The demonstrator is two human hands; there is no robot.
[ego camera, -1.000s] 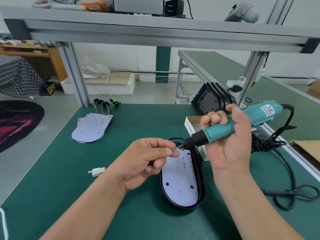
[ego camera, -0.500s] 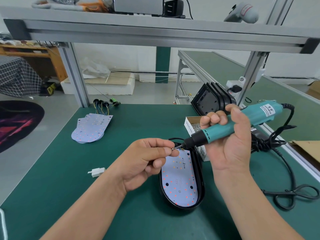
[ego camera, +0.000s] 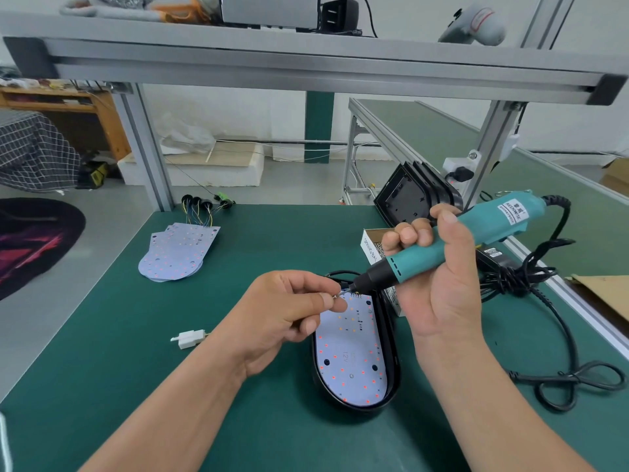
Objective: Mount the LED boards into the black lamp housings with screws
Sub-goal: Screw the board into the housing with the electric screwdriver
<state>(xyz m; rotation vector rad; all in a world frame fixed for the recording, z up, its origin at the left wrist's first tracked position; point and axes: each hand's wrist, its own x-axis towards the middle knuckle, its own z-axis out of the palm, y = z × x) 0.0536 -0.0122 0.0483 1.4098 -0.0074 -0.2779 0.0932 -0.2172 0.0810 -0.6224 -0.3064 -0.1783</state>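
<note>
Right hand (ego camera: pixel 439 277) gripping teal electric screwdriver (ego camera: pixel 452 243), left hand (ego camera: pixel 289 308) pinching screw (ego camera: pixel 335 296) at its bit, LED board (ego camera: pixel 350 356) in black lamp housing (ego camera: pixel 391 362) on desk (ego camera: pixel 102 352)

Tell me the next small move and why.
Probably lower the right hand's screwdriver with its screw onto a hole in the LED board: the left hand pinches the screw at the bit, above the board lying in the black housing.

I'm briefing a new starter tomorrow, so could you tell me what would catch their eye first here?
The teal electric screwdriver gripped in the right hand stands out at centre right, its tip meeting a small screw pinched by the left hand. Just below lies a black lamp housing with an LED board inside; spare boards sit far left.
</note>
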